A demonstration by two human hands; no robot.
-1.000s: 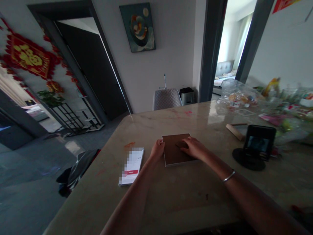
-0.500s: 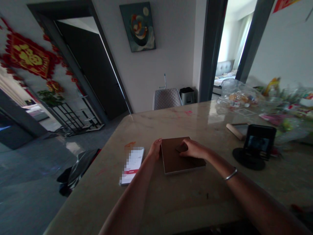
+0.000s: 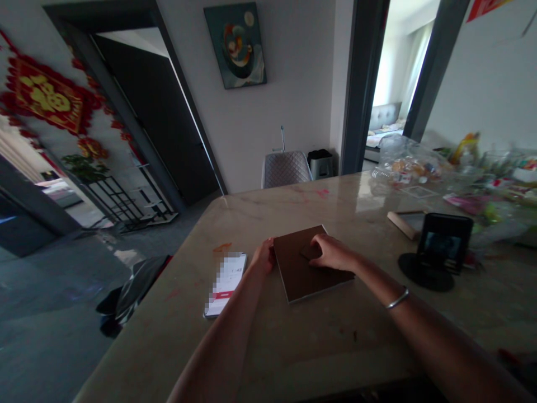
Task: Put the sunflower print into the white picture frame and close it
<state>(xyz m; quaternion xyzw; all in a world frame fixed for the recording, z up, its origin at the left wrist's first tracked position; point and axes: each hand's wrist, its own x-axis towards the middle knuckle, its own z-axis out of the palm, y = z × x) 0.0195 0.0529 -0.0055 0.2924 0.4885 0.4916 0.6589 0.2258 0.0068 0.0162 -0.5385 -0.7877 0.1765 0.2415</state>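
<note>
A flat, square brown board with thin white edges lies at a slant on the table in front of me. My left hand is closed on its left edge near the far corner, the fingertips partly hidden. Over the middle of the board, my right hand is curled, with thumb and fingers pinching a small brown piece. Whether that piece is loose or attached to the board, I cannot tell. Left of my left forearm lies a phone with a lit, partly blurred screen.
On the right a black stand holds a device with a screen. Behind it lies a wooden-edged frame. Plastic bags and clutter cover the far right of the stone table. A quilted chair stands beyond the far edge.
The board has turned anticlockwise a little, its far right corner moving away and its near corner toward me. Both hands stay on it in nearly the same places.
</note>
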